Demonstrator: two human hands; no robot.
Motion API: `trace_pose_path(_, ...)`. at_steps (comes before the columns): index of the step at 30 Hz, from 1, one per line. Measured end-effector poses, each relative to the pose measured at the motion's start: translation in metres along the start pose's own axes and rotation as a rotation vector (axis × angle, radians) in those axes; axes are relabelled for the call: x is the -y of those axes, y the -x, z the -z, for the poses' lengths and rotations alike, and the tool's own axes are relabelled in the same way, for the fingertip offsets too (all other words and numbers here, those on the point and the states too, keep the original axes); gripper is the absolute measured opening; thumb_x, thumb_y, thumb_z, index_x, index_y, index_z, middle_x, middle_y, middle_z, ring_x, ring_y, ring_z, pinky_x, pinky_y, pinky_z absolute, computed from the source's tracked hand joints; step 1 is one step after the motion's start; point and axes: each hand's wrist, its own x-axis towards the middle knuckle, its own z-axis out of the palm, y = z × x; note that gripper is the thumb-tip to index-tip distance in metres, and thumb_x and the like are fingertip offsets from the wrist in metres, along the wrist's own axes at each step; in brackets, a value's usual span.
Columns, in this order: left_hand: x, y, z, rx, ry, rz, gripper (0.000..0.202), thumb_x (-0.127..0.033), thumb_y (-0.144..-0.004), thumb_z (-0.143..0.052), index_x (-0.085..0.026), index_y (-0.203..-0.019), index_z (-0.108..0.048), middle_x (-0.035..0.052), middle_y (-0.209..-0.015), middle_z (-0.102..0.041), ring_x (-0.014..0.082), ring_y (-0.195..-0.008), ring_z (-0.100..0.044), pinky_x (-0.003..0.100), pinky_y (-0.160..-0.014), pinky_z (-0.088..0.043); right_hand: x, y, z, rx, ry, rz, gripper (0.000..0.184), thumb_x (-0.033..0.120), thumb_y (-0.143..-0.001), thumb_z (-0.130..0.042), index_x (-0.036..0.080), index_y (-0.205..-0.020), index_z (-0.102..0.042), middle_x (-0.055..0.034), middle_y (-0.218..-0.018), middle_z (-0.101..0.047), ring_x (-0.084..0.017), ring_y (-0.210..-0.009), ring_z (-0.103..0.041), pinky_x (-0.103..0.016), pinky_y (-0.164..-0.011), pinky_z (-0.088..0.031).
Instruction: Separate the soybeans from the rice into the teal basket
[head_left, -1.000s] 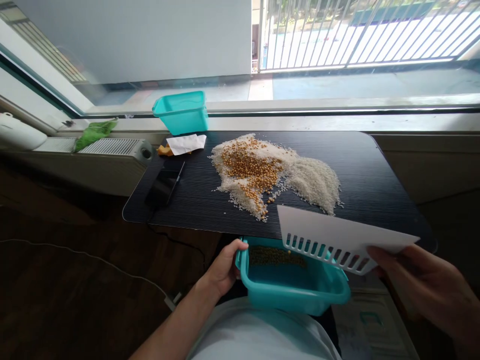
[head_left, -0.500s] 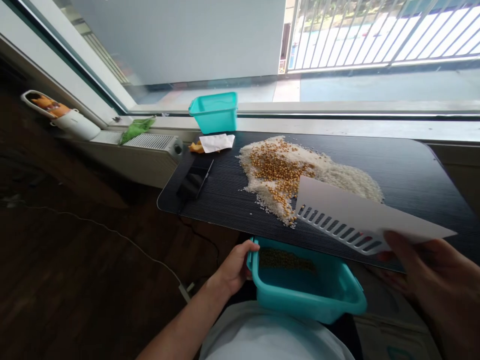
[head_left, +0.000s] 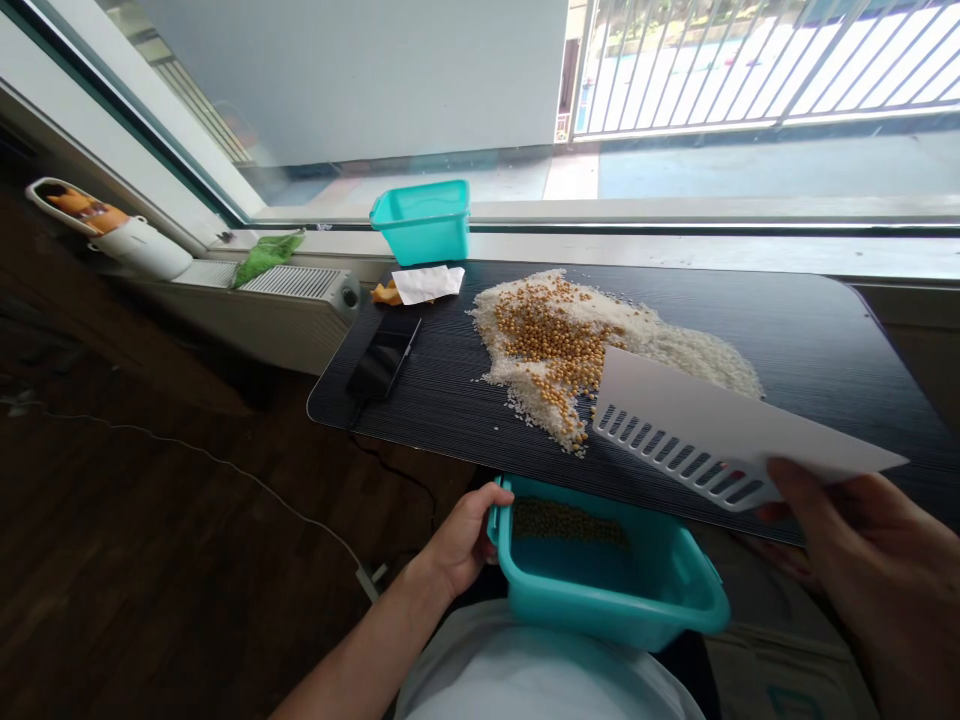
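Observation:
My left hand (head_left: pixel 463 537) grips the left rim of a teal plastic bin (head_left: pixel 609 577) held below the table's near edge; a layer of brownish beans lies at its far end. My right hand (head_left: pixel 877 560) is closed on a white slotted scoop (head_left: pixel 712 430), which hovers tilted over the near right side of a pile of white rice mixed with yellow soybeans (head_left: pixel 570 340) on the black table (head_left: pixel 810 320).
A second teal bin (head_left: pixel 422 220) stands on the window sill at the back. A black phone (head_left: pixel 382 355), with a cable, and a white paper (head_left: pixel 426 283) lie at the table's left end. A radiator (head_left: pixel 255 290) with a green cloth is further left. Wooden floor below.
The scoop rose from above the near bin to over the table beside the pile. The view shifted left. My left hand kept hold of the bin.

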Motion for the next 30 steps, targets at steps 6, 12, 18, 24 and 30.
trace_pose_path(6,0.000,0.000,-0.001,0.000,-0.003,-0.007,0.033,-0.034,-0.065,-0.074,-0.022,-0.052,-0.046,-0.0062,-0.041,-0.042,0.0073,-0.034,-0.033,0.024,-0.039,-0.016,0.018,0.004,0.002,-0.046,-0.011,-0.160,0.024,0.054,-0.084,-0.073,0.030,-0.086,-0.073,0.0010,-0.064,-0.072,-0.020,-0.047,-0.065,-0.026,-0.034,-0.048)
trace_pose_path(12,0.001,-0.001,0.001,0.002,0.007,-0.008,0.032,-0.033,-0.066,-0.076,-0.022,-0.055,-0.047,-0.0070,-0.043,-0.043,0.0075,-0.035,-0.035,0.023,-0.041,-0.020,0.021,0.001,-0.008,-0.092,-0.091,-0.195,0.026,0.050,-0.076,-0.077,0.025,-0.085,-0.074,-0.0021,-0.062,-0.069,-0.023,-0.056,-0.067,-0.031,-0.043,-0.053)
trace_pose_path(18,0.003,-0.001,0.003,-0.036,0.005,-0.001,0.030,-0.032,-0.064,-0.075,-0.021,-0.054,-0.049,-0.0053,-0.044,-0.047,0.0082,-0.038,-0.037,0.024,-0.043,-0.023,0.041,0.003,-0.015,-0.077,-0.110,-0.215,0.027,0.044,-0.069,-0.076,0.021,-0.083,-0.075,-0.0040,-0.058,-0.065,-0.020,-0.054,-0.060,-0.030,-0.044,-0.042)
trace_pose_path(24,0.004,-0.003,0.006,-0.030,0.026,-0.003,0.023,-0.030,-0.065,-0.076,-0.022,-0.060,-0.055,-0.0049,-0.045,-0.050,0.0131,-0.043,-0.049,0.025,-0.049,-0.037,0.041,0.006,-0.019,-0.053,-0.126,-0.188,0.028,0.045,-0.071,-0.076,0.021,-0.084,-0.076,-0.0019,-0.060,-0.066,-0.020,-0.058,-0.060,-0.034,-0.059,-0.048)
trace_pose_path(30,0.004,-0.003,0.007,-0.007,0.026,-0.006,0.019,-0.030,-0.067,-0.077,-0.022,-0.064,-0.059,-0.0042,-0.046,-0.053,0.0158,-0.046,-0.055,0.027,-0.052,-0.041,0.046,0.010,-0.021,-0.011,-0.147,-0.167,0.026,0.042,-0.073,-0.074,0.019,-0.084,-0.076,-0.0009,-0.062,-0.067,-0.018,-0.057,-0.060,-0.032,-0.060,-0.049)
